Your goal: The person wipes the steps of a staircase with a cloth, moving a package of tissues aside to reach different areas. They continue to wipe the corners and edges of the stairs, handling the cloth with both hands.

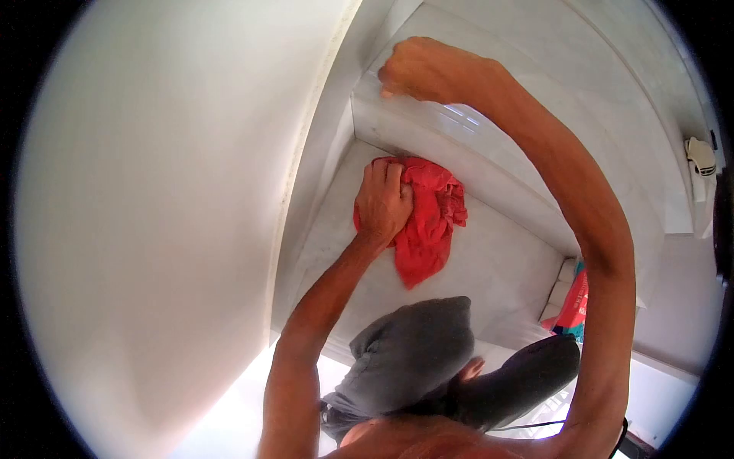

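A crumpled red cloth (432, 222) lies on the pale floor near the corner, in the middle of the head view. My left hand (384, 200) presses down on its left part, fingers bent into the fabric. Higher up, my right hand (413, 70) is curled with its fingers closed, at the pale upper step (489, 145) close to the left wall. Whatever its fingers might hold is hidden from view.
A tall white wall (153, 191) rises on the left. A red and teal package (572, 302) stands beside pale blocks (558, 291) at the right. A whitish cloth (700, 176) hangs at the far right. My bent knees are below the red cloth.
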